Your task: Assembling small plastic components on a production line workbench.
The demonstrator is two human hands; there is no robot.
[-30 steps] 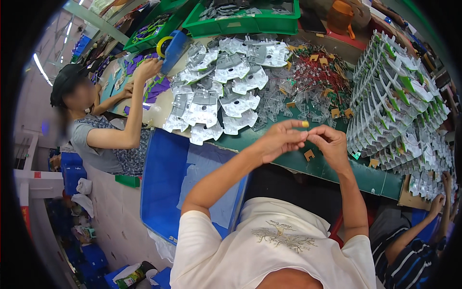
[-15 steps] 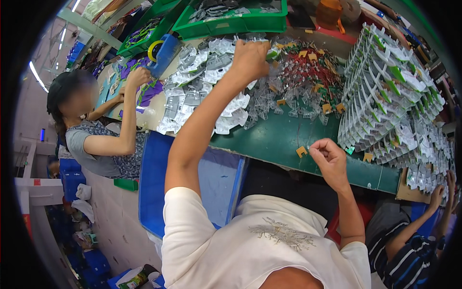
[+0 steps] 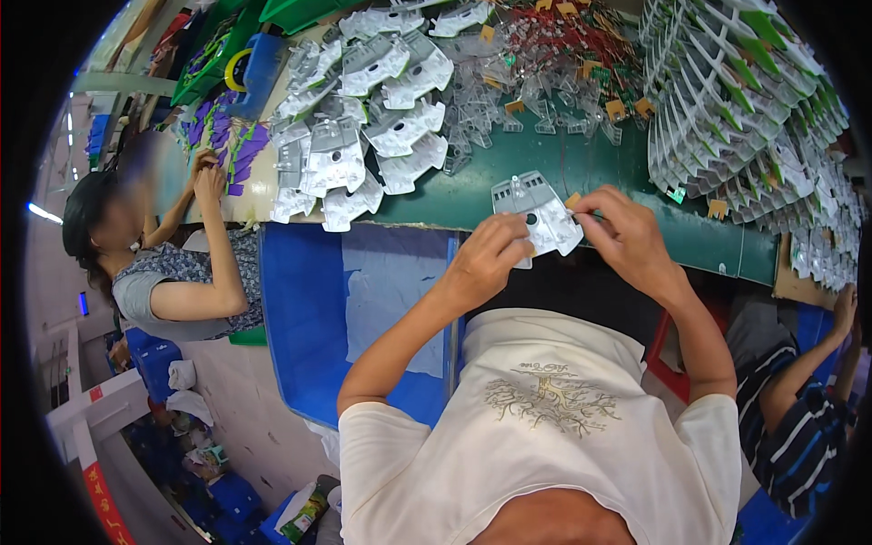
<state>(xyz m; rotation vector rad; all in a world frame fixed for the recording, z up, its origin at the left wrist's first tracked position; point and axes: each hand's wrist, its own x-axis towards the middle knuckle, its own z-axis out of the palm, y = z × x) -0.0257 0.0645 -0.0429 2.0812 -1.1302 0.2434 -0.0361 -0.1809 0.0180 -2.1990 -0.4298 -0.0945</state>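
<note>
My left hand [image 3: 489, 259] is closed on the lower left edge of a white and grey moulded plastic housing [image 3: 538, 202], held at the front edge of the green table. At the housing's right edge my right hand [image 3: 625, 238] pinches a small tan-yellow piece [image 3: 573, 200], partly hidden by the fingers. A thin wire seems to run up from that piece. Beyond my hands lie a heap of clear plastic parts [image 3: 481, 104] and tangled red wires with small boards [image 3: 568, 41]. More white and grey housings [image 3: 404, 127] lie piled to the left.
Tall stacks of housings [image 3: 718, 100] rise on the right. A blue bin [image 3: 304, 318] stands below the table edge at left. A co-worker [image 3: 182, 272] handles purple pieces [image 3: 245, 159] by a blue tape dispenser [image 3: 259, 73]; another person's arm [image 3: 808, 368] shows at far right.
My left hand has come back from the far pile to the front edge with a housing. My right hand has moved up slightly and meets it with the tan-yellow piece. The view has shifted.
</note>
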